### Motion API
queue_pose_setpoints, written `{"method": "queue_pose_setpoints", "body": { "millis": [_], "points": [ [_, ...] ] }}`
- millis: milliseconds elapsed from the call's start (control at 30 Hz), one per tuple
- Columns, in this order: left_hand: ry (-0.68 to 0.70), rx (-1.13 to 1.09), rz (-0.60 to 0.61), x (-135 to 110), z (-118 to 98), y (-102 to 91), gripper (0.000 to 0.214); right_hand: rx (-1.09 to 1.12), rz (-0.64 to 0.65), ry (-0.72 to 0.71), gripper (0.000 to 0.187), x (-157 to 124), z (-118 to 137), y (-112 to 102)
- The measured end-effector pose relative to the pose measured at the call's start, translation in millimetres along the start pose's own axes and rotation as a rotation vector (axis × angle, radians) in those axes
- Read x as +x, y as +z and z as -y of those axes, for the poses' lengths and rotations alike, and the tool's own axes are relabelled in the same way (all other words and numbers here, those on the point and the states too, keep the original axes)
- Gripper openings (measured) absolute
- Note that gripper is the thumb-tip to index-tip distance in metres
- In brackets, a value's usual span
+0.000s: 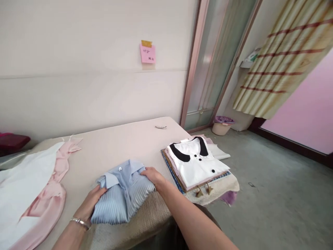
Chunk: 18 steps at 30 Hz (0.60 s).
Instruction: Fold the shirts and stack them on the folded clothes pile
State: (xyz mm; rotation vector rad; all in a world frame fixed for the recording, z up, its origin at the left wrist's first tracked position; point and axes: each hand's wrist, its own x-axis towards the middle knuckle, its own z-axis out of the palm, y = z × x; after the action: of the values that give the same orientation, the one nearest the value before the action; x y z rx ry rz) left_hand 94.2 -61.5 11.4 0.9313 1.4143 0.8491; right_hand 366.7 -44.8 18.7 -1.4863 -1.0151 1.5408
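A folded light blue striped shirt (122, 194) lies near the front edge of the table (125, 139). My left hand (90, 203) grips its left side, fingers curled on the cloth; a silver bracelet is on that wrist. My right hand (154, 177) holds the shirt's right edge near the collar, fingers wrapped over the fold. To the right sits a stack of folded garments (195, 163), topped by a white blouse with a black collar and black buttons.
A pink and white garment (39, 187) lies spread at the table's left. A small clip (161, 127) lies at the far edge. A pink note (147, 53) is stuck on the wall. A basin (221, 126) stands on the floor by the door, under a striped curtain (283, 59).
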Motion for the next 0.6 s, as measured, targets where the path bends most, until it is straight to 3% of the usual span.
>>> {"method": "queue_pose_setpoints", "body": {
  "millis": [67,167,267,367,467,600],
  "points": [
    [0.054,0.049,0.012,-12,-24,26.5,0.045,-0.012,0.009,-0.042,0.004,-9,18,-23],
    [0.157,0.05,0.081,-29,-66,81.1,0.058,-0.014,0.011,-0.117,0.003,-22,52,-69],
    [0.267,0.0,0.147,-41,-108,143.6,0.068,0.013,0.005,-0.182,0.011,-37,91,-131],
    [0.391,-0.063,0.163,-37,-138,204.5,0.068,0.011,-0.031,-0.255,0.022,-55,124,-203],
    [0.449,-0.128,0.19,-17,-137,261.9,0.064,-0.082,-0.17,-0.351,0.025,-68,128,-273],
    [0.336,-0.072,0.209,16,-85,326.6,0.06,-0.386,-0.468,-0.244,0.015,-69,76,-335]
  ]
}}
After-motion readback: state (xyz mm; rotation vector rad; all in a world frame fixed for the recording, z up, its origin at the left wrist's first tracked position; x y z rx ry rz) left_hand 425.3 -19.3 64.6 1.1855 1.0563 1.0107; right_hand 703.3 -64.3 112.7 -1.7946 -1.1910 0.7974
